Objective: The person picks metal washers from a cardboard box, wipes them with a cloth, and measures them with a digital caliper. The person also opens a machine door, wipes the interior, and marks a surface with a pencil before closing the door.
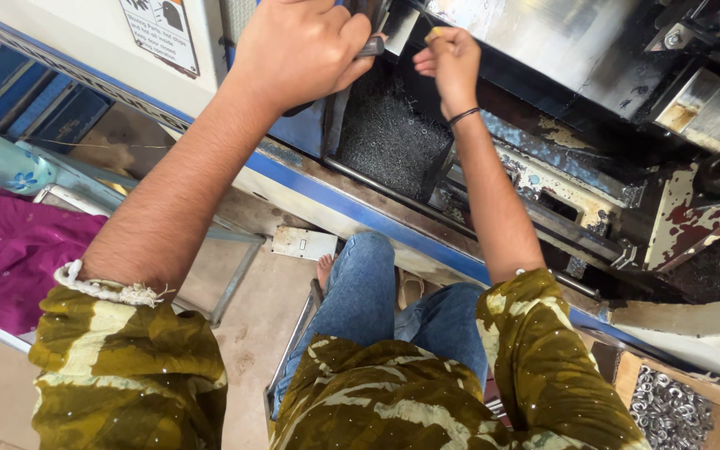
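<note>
Up at the machine (543,50), the left hand (297,50) is clamped on a dark metal strip (371,46), steadying it above the bin of small dark parts (389,137); the right hand (450,60) pinches something tiny (too small to identify).

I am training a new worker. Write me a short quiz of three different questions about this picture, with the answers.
1. True or false: the left hand grips a dark metal piece at the machine.
2. What fills the tray under the hands?
A) water B) dark metal chips C) paper
3. Fill in: on the wrist below the right hand sits a thin black ____.

Key: 1 true. 2 B, the dark metal chips. 3 band.
</note>
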